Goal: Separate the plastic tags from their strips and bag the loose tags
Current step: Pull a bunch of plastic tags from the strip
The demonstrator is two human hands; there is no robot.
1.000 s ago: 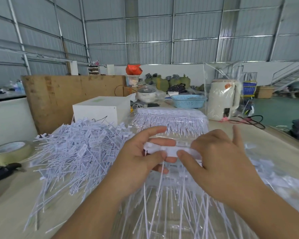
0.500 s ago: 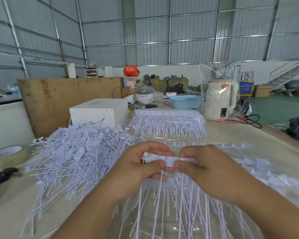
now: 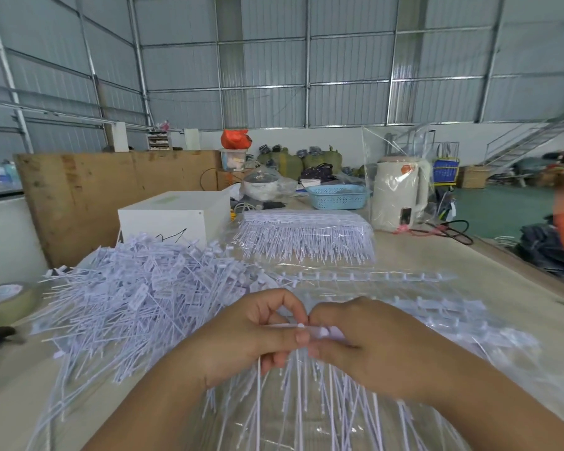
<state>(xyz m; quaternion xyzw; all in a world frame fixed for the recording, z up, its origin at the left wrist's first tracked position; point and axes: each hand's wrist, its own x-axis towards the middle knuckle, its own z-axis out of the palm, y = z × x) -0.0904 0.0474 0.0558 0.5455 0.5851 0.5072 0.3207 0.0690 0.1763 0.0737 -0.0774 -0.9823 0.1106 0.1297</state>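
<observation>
Tag strip: white, held level between both hands above the table, stems hanging toward the viewer. Left hand: pinching its left end. Right hand: curled round its right part. Loose tags: heaped just left of the hands.

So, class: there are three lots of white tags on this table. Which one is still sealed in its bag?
The neat far stack, wrapped in clear film beside the white box. The heap at left is loose, and the hands hold the third.
</observation>
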